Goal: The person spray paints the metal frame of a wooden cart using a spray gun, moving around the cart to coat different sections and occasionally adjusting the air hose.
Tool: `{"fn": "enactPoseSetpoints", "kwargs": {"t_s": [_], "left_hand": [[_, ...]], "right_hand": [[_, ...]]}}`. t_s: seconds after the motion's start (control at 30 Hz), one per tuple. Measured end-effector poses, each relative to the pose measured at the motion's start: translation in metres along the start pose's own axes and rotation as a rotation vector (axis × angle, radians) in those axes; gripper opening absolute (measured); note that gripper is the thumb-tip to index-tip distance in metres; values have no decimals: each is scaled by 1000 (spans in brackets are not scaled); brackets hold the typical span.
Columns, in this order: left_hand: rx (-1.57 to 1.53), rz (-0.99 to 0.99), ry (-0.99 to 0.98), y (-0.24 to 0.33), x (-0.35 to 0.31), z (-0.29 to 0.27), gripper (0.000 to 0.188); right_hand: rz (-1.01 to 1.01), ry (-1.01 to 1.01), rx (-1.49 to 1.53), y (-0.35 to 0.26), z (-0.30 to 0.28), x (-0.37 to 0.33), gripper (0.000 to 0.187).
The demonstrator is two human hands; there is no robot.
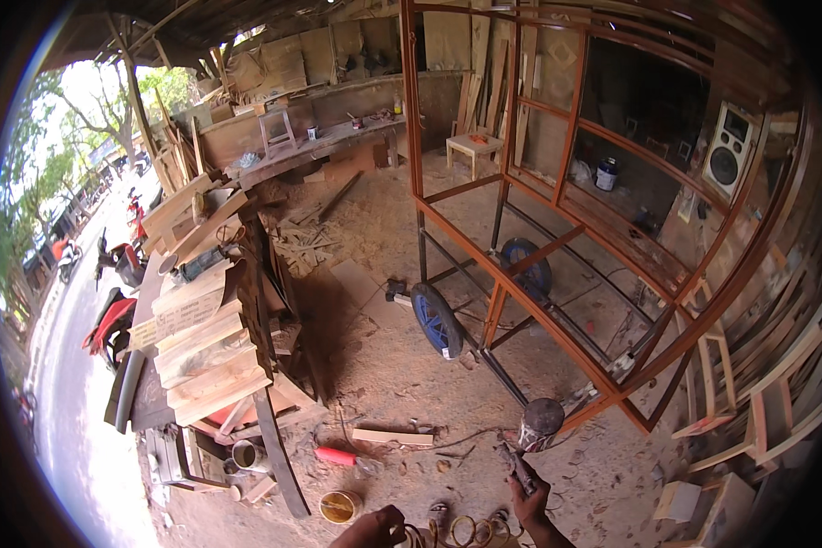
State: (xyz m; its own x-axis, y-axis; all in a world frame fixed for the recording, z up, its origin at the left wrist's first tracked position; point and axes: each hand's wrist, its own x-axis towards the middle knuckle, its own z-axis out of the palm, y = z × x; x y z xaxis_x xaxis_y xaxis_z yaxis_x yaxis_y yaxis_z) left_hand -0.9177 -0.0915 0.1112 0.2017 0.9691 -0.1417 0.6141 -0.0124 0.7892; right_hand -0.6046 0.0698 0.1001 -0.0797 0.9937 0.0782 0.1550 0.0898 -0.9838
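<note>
In my right hand (530, 500), at the lower middle, is a dark spray gun (519, 468), pointing away from me with my fingers wrapped round its grip. A can with a dark round top and stained sides (542, 422) shows just beyond the gun; I cannot tell whether the two are joined. My left hand (380, 528) is closed at the lower edge, beside a coiled yellow-brown hose (464, 528). What its fingers hold, if anything, is hidden. Ahead to the right stands a tall red-brown cart frame (493, 265) with blue-hubbed wheels (437, 320).
Planks (212, 365) lie stacked on a bench to the left. A bucket with yellow-brown liquid (341, 506), a red bottle (335, 455) and a wood strip (393, 437) are on the dusty floor. Wooden frames (767, 416) lean at right. A speaker (729, 153) stands farther back.
</note>
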Motion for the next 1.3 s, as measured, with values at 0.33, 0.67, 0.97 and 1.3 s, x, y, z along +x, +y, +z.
{"fn": "enactPoseSetpoints", "kwargs": {"t_s": [0.33,0.67,0.97,1.3], "left_hand": [[333,81,-489,37,73,-16,35],[499,205,-511,56,90,-18,33],[591,159,-557,88,81,-10,26],[571,245,-658,69,91,15,30]], "right_hand": [[-199,16,-102,-97,-46,-46,38],[-196,246,-185,-88,-90,-96,39],[-28,485,-57,-107,-108,-143,38],[130,651,-51,-106,-121,-173,41]]}}
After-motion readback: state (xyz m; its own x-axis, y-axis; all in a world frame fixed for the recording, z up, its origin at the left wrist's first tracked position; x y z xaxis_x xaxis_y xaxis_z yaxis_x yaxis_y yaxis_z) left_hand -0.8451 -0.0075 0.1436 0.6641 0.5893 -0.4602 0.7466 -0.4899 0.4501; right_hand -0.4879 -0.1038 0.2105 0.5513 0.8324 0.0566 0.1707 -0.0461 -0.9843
